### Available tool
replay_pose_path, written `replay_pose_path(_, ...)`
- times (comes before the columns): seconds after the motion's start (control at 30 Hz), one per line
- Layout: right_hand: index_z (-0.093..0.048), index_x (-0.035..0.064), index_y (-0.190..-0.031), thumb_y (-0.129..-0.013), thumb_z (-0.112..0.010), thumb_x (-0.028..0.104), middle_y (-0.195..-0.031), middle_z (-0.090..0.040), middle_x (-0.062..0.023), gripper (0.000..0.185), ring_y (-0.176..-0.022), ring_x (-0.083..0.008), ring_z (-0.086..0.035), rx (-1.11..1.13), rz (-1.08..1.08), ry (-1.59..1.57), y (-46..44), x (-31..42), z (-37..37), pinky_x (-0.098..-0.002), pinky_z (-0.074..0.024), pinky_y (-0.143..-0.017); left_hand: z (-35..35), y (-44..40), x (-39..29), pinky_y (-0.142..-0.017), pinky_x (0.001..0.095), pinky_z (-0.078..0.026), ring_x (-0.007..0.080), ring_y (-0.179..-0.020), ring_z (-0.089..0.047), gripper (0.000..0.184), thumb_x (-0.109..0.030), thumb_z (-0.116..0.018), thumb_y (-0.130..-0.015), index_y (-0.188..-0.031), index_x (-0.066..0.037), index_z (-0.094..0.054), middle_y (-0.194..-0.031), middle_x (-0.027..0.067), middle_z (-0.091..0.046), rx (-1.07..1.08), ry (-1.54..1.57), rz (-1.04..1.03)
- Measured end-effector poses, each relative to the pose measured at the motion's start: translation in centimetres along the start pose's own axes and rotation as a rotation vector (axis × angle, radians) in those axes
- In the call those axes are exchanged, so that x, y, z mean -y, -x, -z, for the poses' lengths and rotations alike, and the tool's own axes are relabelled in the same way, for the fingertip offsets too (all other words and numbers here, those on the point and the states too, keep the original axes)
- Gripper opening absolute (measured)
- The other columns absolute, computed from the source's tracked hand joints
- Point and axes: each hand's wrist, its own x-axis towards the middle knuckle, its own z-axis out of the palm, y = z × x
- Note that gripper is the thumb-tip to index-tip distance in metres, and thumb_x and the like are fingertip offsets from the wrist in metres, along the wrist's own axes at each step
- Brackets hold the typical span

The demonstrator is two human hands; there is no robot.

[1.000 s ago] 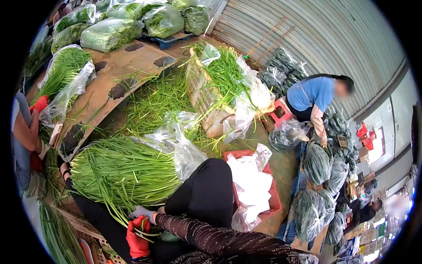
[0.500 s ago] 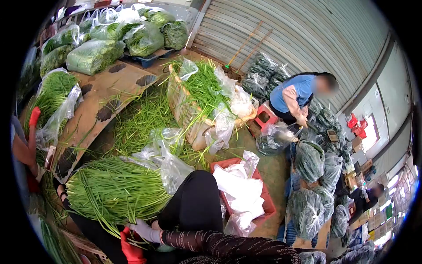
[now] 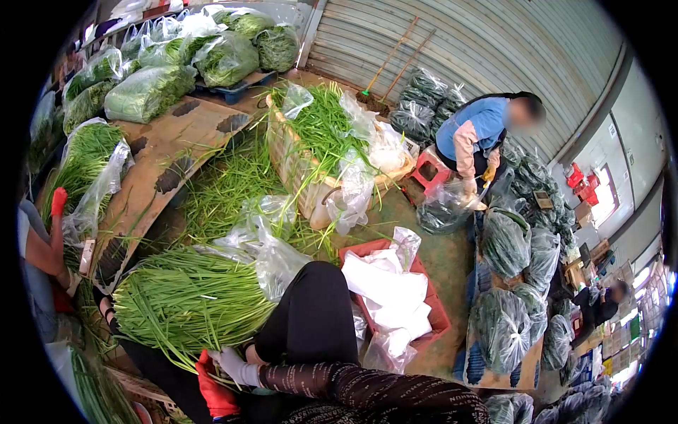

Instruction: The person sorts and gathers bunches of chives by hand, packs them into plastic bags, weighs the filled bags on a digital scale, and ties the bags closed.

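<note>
A large pile of long green stalks lies across my lap, partly on clear plastic wrap. At its lower edge my left hand, in a red glove, is closed on a few stalk ends. Right beside it, touching, my right hand in a pale grey glove is closed round the same stalks, below a patterned dark sleeve. Its fingertips are partly hidden by the stalks and the red glove.
A red crate with white bags stands right of my knee. Beyond are a basket of greens, a cardboard-topped platform and bagged greens. A co-worker bends at right; another's red-gloved hand is at left.
The view has shifted, moving the scene leftward overall. Both my hands stay together at the pile's lower edge. The co-worker at right has moved their hands down to a dark bag.
</note>
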Motion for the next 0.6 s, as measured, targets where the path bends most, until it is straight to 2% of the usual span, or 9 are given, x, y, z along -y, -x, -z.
replay_pose_path(0.1, -0.054, 0.0095, -0.08, -0.088, -0.051, 0.029, -0.054, -0.038, 0.0037, 0.021, -0.04, -0.0076, -0.034, 0.103, -0.136, -0.008, 1.2, 0.5, 0.9, -0.0247, -0.0256, -0.036, 5.6, -0.9, 0.9, -0.091, 0.0362, -0.041, 0.024, -0.107, -0.05, 0.048, -0.042, -0.043, -0.091, -0.121, -0.004, -0.046, -0.117, 0.0122, -0.053, 0.02, 0.132, 0.026)
replay_pose_path(0.2, -0.055, 0.0068, -0.084, -0.083, -0.05, 0.021, -0.059, -0.043, 0.0016, 0.015, -0.038, -0.0108, -0.035, 0.476, -0.227, 0.421, 3.6, 1.5, 2.3, -0.0276, -0.0268, -0.035, 6.0, -1.5, 1.5, -0.09, 0.0364, -0.042, 0.0238, -0.105, -0.05, 0.053, -0.047, -0.049, -0.086, -0.119, -0.005, -0.048, -0.114, 0.0096, -0.054, -0.163, 0.169, 0.009)
replay_pose_path(0.3, -0.056, 0.0063, -0.086, -0.081, -0.048, 0.018, -0.06, -0.043, 0.0023, 0.014, -0.039, -0.0103, -0.035, 0.723, -0.165, 0.506, 6.0, 6.1, 2.5, -0.0264, -0.0267, -0.035, 8.1, -2.1, 1.6, -0.089, 0.0359, -0.042, 0.0226, -0.104, -0.051, 0.052, -0.047, -0.048, -0.087, -0.118, -0.005, -0.049, -0.115, 0.0084, -0.054, -0.114, 0.195, 0.025)
replay_pose_path(0.33, -0.055, 0.006, -0.081, -0.085, -0.049, 0.024, -0.06, -0.045, 0.0032, 0.019, -0.044, -0.005, -0.037, 0.798, -0.062, 0.519, 5.1, 6.2, 2.7, -0.0217, -0.0278, -0.035, 9.0, -2.4, 1.9, -0.089, 0.036, -0.042, 0.0221, -0.103, -0.051, 0.051, -0.046, -0.047, -0.088, -0.118, -0.006, -0.049, -0.115, 0.0078, -0.053, -0.076, 0.233, 0.024)
replay_pose_path(0.4, -0.058, 0.0032, -0.086, -0.082, -0.047, 0.015, -0.067, -0.053, 0.0012, 0.016, -0.048, -0.0044, -0.04, 0.867, -0.091, 0.629, 4.7, 10.1, 1.2, -0.0176, -0.0324, -0.041, 11.5, -3.8, 1.8, -0.067, 0.024, -0.045, 0.0097, -0.075, -0.052, 0.045, -0.044, -0.041, -0.091, -0.117, -0.008, -0.05, -0.086, -0.0022, -0.055, -0.14, -0.305, -0.092)
replay_pose_path(0.43, -0.059, 0.0016, -0.084, -0.081, -0.047, 0.012, -0.064, -0.054, 0.001, 0.016, -0.049, -0.0063, -0.042, 0.921, -0.016, 0.429, 4.1, 12.2, 0.4, -0.0183, -0.0343, -0.044, 8.7, -3.2, 0.6, -0.055, 0.0204, -0.039, 0.0057, -0.06, -0.044, 0.043, -0.043, -0.04, -0.092, -0.116, -0.01, -0.051, -0.073, -0.0056, -0.049, -0.221, -0.06, 0.015)
replay_pose_path(0.47, -0.058, 0.0012, -0.079, -0.08, -0.048, 0.011, -0.062, -0.055, -0.0025, 0.014, -0.049, -0.0099, -0.044, 0.89, 0.448, 0.799, 6.1, 17.0, -0.7, -0.0247, -0.0359, -0.044, 5.4, -2.5, -0.7, -0.042, 0.0167, -0.033, 0.0017, -0.046, -0.035, 0.041, -0.043, -0.039, -0.093, -0.115, -0.011, -0.052, -0.061, -0.0089, -0.043, -0.328, 0.195, 0.098)
replay_pose_path(0.5, -0.057, 0.001, -0.076, -0.077, -0.049, 0.011, -0.06, -0.055, -0.0068, 0.013, -0.048, -0.0149, -0.044, 0.888, 0.952, 1.076, 3.0, 19.6, -1.7, -0.0317, -0.0366, -0.045, 5.0, -2.6, -1.0, -0.038, 0.0192, -0.03, 0.0031, -0.043, -0.031, 0.041, -0.043, -0.038, -0.093, -0.115, -0.012, -0.052, -0.06, -0.008, -0.043, -0.347, 0.139, 0.108)
replay_pose_path(0.6, -0.055, 0.0021, -0.088, -0.086, -0.045, 0.018, -0.076, -0.053, -0.0103, 0.019, -0.067, -0.0203, -0.048, 0.423, 1.472, 1.47, 3.1, 31.8, -3.1, -0.0341, -0.0396, -0.065, 1.4, -1.2, -2.1, -0.035, 0.0207, -0.024, 0.0034, -0.039, -0.027, 0.04, -0.041, -0.037, -0.094, -0.115, -0.01, -0.052, -0.055, -0.0075, -0.034, -0.325, -0.002, 0.191)
